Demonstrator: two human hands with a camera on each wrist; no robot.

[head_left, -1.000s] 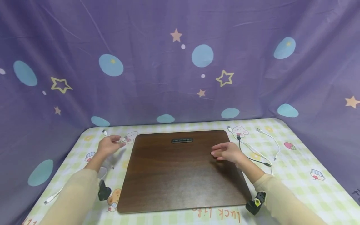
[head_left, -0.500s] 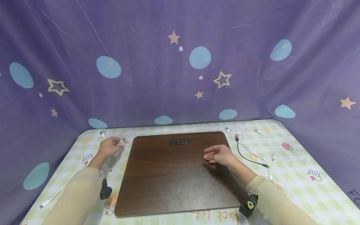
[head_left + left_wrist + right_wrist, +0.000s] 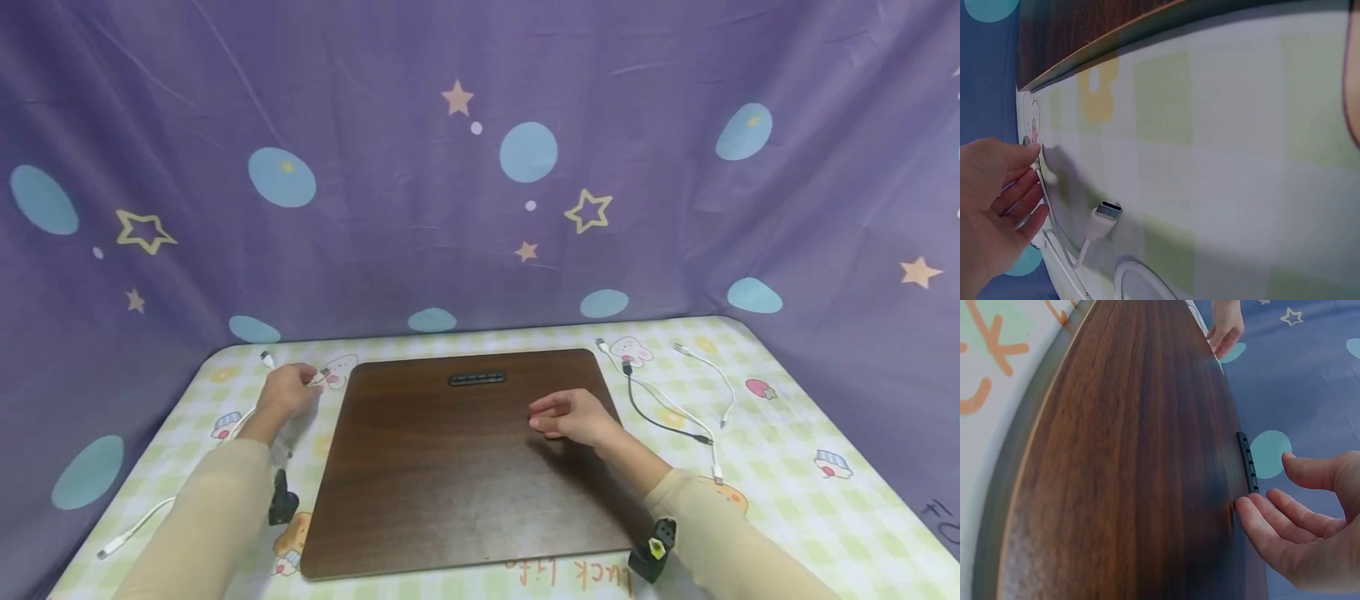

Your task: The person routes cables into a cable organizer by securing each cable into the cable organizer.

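Note:
My left hand (image 3: 288, 393) is at the left of the board and pinches a white USB cable (image 3: 1047, 199) between thumb and fingertips, just behind its plug (image 3: 325, 372). Another white USB plug (image 3: 1105, 215) lies below that hand in the left wrist view. Over the brown wooden board (image 3: 450, 475), my right hand (image 3: 576, 417) hovers with its fingers loosely bent and nothing between them. Near the board's far edge sits a small black cable holder (image 3: 477, 378) with several slots; in the right wrist view the holder (image 3: 1247, 462) is just beyond the right fingertips.
More white cable (image 3: 138, 527) runs along the table's left side. To the board's right lie a black cable (image 3: 651, 417), a long white cable (image 3: 678, 406) and a short white cable (image 3: 712, 364). A purple curtain (image 3: 375, 208) hangs behind the checked tablecloth (image 3: 787, 475).
My right hand has moved left, further over the board. The left hand keeps its pinch on the USB cable and has hardly moved. The head view has shifted slightly.

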